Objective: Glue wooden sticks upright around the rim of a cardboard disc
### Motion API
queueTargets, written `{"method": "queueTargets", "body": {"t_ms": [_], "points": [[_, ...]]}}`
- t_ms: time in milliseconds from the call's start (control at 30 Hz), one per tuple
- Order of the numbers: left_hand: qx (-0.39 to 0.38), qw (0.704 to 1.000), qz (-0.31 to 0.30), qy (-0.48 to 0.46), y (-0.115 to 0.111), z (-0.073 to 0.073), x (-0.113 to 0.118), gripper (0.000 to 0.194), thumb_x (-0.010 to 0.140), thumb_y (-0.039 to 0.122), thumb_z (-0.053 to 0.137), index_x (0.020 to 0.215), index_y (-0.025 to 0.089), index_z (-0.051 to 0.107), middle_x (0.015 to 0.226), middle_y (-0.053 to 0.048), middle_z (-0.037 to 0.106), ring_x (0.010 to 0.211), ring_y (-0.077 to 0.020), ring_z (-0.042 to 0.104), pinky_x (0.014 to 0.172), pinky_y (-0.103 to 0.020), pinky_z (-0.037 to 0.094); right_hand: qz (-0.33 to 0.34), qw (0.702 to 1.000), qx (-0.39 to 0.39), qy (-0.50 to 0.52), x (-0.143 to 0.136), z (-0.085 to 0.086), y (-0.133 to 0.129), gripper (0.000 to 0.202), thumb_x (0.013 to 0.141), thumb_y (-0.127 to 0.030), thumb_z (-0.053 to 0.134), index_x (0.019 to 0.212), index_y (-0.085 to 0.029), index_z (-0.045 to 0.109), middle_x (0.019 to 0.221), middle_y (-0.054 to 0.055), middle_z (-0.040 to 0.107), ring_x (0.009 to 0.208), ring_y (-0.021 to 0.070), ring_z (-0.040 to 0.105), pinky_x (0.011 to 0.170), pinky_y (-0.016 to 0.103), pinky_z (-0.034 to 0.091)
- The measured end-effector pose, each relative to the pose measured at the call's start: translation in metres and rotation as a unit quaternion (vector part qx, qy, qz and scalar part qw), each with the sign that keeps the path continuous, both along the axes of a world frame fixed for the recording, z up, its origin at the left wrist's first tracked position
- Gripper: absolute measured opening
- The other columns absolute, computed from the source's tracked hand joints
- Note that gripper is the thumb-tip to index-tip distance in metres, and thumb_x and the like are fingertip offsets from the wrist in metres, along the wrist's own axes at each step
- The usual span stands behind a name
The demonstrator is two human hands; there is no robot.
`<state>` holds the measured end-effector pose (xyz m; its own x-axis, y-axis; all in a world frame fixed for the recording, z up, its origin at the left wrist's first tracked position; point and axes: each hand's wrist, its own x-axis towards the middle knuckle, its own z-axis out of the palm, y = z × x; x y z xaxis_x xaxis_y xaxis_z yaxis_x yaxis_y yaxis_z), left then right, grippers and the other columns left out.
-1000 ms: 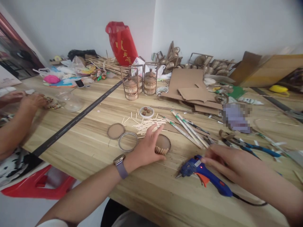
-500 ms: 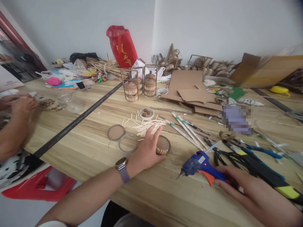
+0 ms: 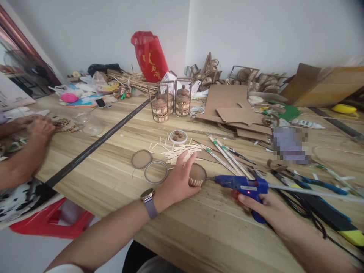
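I've got the right hand (image 3: 263,208) on the glue gun (image 3: 241,184), grip closed around its handle, nozzle pointing left, tip right by the disc's edge; can't tell if touching. Disc (image 3: 200,172) sits flat on the desk (image 3: 199,235), short sticks upright along its near rim. My left hand (image 3: 176,185) is at the disc's left side, fingers apart, thumb along the near edge; can't tell if that grip pinches it. Stick pile (image 3: 179,152) just behind, ring (image 3: 147,177) to the left.

Glue gun (image 3: 241,184), pliers (image 3: 324,185), cut sticks (image 3: 178,152) and cardboard (image 3: 224,98) mark a craft workshop.
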<state>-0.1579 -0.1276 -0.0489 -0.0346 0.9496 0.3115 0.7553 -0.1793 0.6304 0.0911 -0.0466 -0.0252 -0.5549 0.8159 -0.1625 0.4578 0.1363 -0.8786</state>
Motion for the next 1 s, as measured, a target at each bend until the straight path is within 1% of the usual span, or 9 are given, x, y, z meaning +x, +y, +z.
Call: {"method": "queueTargets", "body": {"t_ms": [100, 233, 333, 433, 600, 767, 900, 1000], "points": [[0.009, 1.000, -0.001, -0.001, 0.000, -0.001, 0.000, 0.111, 0.065, 0.018, 0.079, 0.148, 0.032, 0.007, 0.153, -0.015, 0.014, 0.144, -0.0346, 0.019, 0.113, -0.054, 0.031, 0.018, 0.998, 0.064, -0.020, 0.000, -0.003, -0.002, 0.052, 0.071, -0.070, 0.061, 0.078, -0.020, 0.071, 0.079, 0.007, 0.072, 0.071, 0.0248, 0.065, 0.065, 0.036, 0.056], [0.007, 1.000, 0.001, -0.001, 0.001, -0.002, -0.001, 0.111, 0.065, 0.017, 0.078, 0.148, 0.031, 0.007, 0.153, -0.015, 0.014, 0.144, -0.0347, 0.020, 0.113, -0.053, 0.032, 0.066, 0.989, 0.111, -0.066, 0.003, -0.004, -0.005, 0.046, 0.078, -0.064, 0.056, 0.078, -0.021, 0.071, 0.079, 0.008, 0.073, 0.074, 0.0264, 0.067, 0.069, 0.038, 0.057], [0.005, 1.000, 0.002, -0.002, 0.002, -0.003, -0.001, 0.111, 0.065, 0.017, 0.078, 0.148, 0.031, 0.007, 0.153, -0.015, 0.013, 0.144, -0.0350, 0.019, 0.113, -0.052, 0.032, 0.080, 0.985, 0.125, -0.089, 0.004, -0.008, -0.007, 0.043, 0.080, -0.060, 0.053, 0.079, -0.021, 0.070, 0.079, 0.007, 0.075, 0.073, 0.0269, 0.068, 0.069, 0.038, 0.058], [0.007, 1.000, 0.001, 0.001, 0.002, -0.003, -0.001, 0.109, 0.065, 0.016, 0.077, 0.148, 0.031, 0.008, 0.152, -0.014, 0.014, 0.144, -0.0343, 0.019, 0.114, -0.053, 0.029, 0.089, 0.982, 0.141, -0.086, 0.002, -0.010, -0.010, 0.040, 0.080, -0.057, 0.053, 0.078, -0.021, 0.070, 0.080, 0.007, 0.076, 0.072, 0.0265, 0.069, 0.068, 0.037, 0.058], [0.001, 1.000, 0.000, -0.005, 0.001, -0.001, -0.001, 0.110, 0.065, 0.018, 0.079, 0.148, 0.031, 0.009, 0.153, -0.014, 0.014, 0.143, -0.0357, 0.020, 0.113, -0.053, 0.032, 0.096, 0.981, 0.155, -0.069, -0.005, -0.004, -0.013, 0.037, 0.082, -0.052, 0.052, 0.080, -0.021, 0.070, 0.078, 0.006, 0.076, 0.070, 0.0255, 0.070, 0.066, 0.036, 0.058], [0.002, 1.000, -0.002, 0.001, 0.001, 0.000, -0.001, 0.110, 0.065, 0.016, 0.079, 0.148, 0.030, 0.008, 0.152, -0.015, 0.014, 0.143, -0.0352, 0.020, 0.114, -0.053, 0.031, 0.100, 0.981, 0.154, -0.066, -0.008, -0.001, -0.014, 0.037, 0.083, -0.052, 0.052, 0.086, -0.021, 0.071, 0.079, 0.006, 0.075, 0.078, 0.0270, 0.071, 0.073, 0.038, 0.059], [0.010, 1.000, -0.001, -0.004, 0.001, -0.003, -0.001, 0.110, 0.065, 0.016, 0.078, 0.148, 0.032, 0.008, 0.152, -0.013, 0.014, 0.144, -0.0349, 0.019, 0.114, -0.052, 0.031, 0.100, 0.979, 0.159, -0.074, -0.008, -0.004, -0.015, 0.035, 0.083, -0.050, 0.051, 0.083, -0.020, 0.070, 0.082, 0.007, 0.075, 0.076, 0.0259, 0.070, 0.072, 0.037, 0.058], [0.014, 1.000, 0.000, -0.009, 0.002, -0.004, -0.001, 0.110, 0.065, 0.016, 0.078, 0.148, 0.033, 0.008, 0.153, -0.012, 0.014, 0.144, -0.0352, 0.018, 0.113, -0.052, 0.032, 0.101, 0.977, 0.170, -0.079, -0.009, -0.005, -0.016, 0.035, 0.084, -0.050, 0.049, 0.079, -0.020, 0.069, 0.078, 0.006, 0.074, 0.074, 0.0257, 0.069, 0.070, 0.037, 0.058]]}}
